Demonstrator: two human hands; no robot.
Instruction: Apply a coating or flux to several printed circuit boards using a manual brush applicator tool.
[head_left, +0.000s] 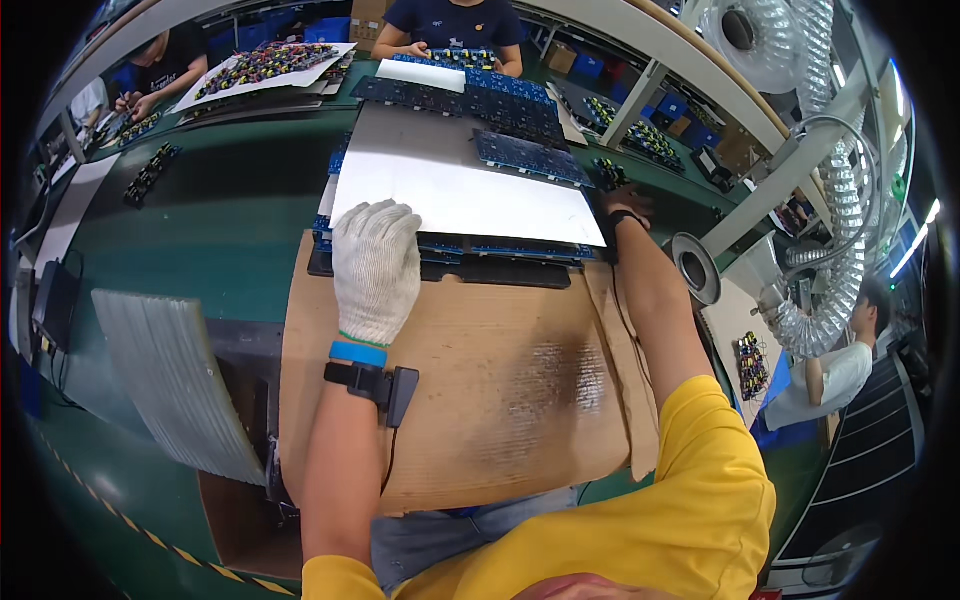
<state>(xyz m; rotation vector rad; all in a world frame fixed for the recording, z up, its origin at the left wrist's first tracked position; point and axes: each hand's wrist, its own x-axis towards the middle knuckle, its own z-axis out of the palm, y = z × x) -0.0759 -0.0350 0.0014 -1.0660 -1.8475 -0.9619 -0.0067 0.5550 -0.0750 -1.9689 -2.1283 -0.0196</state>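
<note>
My left hand [378, 265], in a white knitted glove, lies over the near left corner of a large white sheet [470, 190]. Its fingers are together and bent at that corner; the thumb is hidden. Blue circuit boards [440, 250] show from under the sheet, and a dark blue circuit board panel [530, 158] rests on its right part. Beyond the stack's right edge, my bare right hand [630, 205] is in shadow beside a small dark board with components [609, 174]. Its fingers are too dark to make out.
Brown cardboard [450, 400] covers the near surface. A grey ridged panel [175, 370] stands at left. A metal duct opening [692, 268] and flexible ducting [840, 230] are at right. A component strip [152, 175] lies on the green bench. Co-workers sit across and to the sides.
</note>
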